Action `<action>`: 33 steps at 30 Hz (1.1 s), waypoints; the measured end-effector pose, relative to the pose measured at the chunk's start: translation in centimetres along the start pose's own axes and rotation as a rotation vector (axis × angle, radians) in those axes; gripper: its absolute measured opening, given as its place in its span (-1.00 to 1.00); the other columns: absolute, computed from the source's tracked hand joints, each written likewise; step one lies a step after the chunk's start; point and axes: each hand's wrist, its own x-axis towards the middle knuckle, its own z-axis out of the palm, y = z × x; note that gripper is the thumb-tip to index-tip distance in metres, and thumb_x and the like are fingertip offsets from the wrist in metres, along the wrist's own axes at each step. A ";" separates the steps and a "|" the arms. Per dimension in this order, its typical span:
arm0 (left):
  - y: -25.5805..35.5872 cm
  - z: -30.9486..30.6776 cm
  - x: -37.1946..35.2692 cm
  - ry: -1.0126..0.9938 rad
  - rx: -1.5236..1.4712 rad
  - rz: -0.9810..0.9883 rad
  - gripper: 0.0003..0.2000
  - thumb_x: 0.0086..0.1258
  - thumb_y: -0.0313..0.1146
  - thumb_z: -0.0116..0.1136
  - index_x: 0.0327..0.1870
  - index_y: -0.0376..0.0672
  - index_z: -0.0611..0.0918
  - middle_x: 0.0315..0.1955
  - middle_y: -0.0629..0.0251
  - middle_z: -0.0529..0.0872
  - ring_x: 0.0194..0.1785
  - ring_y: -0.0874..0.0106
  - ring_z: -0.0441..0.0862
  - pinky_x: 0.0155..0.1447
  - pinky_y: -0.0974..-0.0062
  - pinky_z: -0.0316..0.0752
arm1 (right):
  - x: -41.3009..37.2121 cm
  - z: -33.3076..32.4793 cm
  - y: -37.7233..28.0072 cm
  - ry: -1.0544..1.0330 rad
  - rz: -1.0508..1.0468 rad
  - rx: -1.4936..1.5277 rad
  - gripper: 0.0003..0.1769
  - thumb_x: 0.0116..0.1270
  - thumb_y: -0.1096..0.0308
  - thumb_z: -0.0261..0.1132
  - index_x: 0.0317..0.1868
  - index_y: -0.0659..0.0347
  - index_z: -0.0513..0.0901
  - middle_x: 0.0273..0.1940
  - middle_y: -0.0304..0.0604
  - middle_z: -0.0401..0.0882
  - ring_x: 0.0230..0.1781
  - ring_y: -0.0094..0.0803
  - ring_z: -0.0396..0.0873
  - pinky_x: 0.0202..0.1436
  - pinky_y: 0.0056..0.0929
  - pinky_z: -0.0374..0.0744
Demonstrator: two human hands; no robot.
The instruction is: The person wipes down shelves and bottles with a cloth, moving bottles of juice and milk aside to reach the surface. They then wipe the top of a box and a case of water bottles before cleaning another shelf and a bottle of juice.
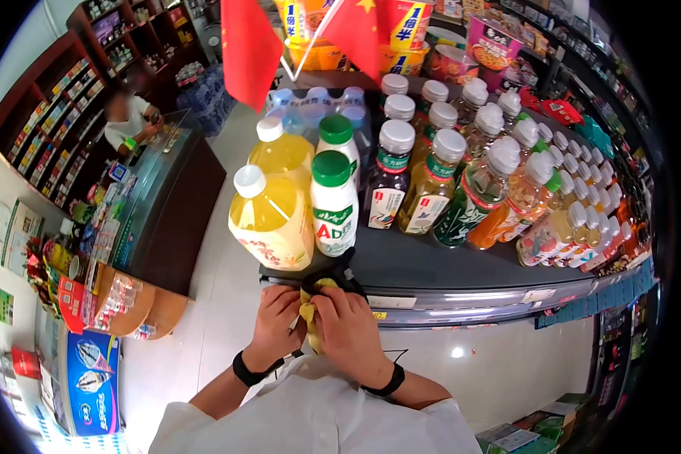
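Yellow cloth (310, 315), crumpled, rounded, in both hands (348, 327)

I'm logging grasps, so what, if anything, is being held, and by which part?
A yellow cloth, bunched near its middle in the fingers of the left hand and right hand; fingers partly hide it.

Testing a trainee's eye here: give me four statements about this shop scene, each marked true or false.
1. The left hand and right hand meet at a yellow cloth. True.
2. The green-capped bottles stand right of the big yellow-drink bottles, as seen here. True.
3. The big yellow-drink bottles have red caps. False: their caps are white.
4. Only one wrist wears a black band. False: both wear black bands.
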 end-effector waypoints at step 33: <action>3.6 2.6 0.0 0.101 0.202 -0.170 -0.63 0.12 -0.56 0.28 0.01 -0.16 0.66 -0.03 0.20 0.58 0.21 0.05 0.45 0.28 -0.02 0.33 | -5.5 -2.8 3.6 1.217 0.258 0.242 -0.70 0.62 0.15 0.13 0.03 0.24 0.41 0.19 0.15 0.47 0.11 -0.12 0.54 0.25 -0.13 0.52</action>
